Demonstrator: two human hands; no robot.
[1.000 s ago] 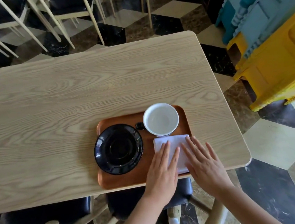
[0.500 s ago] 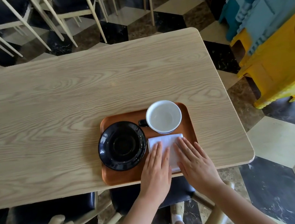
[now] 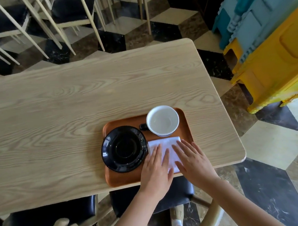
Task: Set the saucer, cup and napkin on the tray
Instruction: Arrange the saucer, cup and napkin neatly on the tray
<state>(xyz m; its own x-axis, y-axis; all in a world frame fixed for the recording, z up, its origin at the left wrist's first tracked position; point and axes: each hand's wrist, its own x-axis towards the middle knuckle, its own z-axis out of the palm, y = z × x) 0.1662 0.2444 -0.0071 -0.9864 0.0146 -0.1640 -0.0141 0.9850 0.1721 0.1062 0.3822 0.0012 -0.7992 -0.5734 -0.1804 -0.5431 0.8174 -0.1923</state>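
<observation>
An orange-brown tray [image 3: 123, 121] lies at the near edge of the wooden table. On its left half sits a black saucer [image 3: 124, 149]. At its far right corner stands a white cup [image 3: 162, 120] with a dark handle pointing left, empty. A folded white napkin [image 3: 167, 143] lies flat on the tray's near right part, just in front of the cup. My left hand [image 3: 156, 171] and my right hand [image 3: 192, 160] both rest flat on the napkin, palms down, fingers spread, covering its near half.
The light wooden table [image 3: 72, 110] stretches left and away from the tray. Black-cushioned chairs [image 3: 39, 223] stand tucked under the near edge, more chairs beyond the far edge. Stacked yellow and blue plastic stools [image 3: 268, 48] stand to the right on a checkered floor.
Both hands and the napkin under them have shifted slightly left on the tray, closer to the saucer. Saucer and cup have not moved.
</observation>
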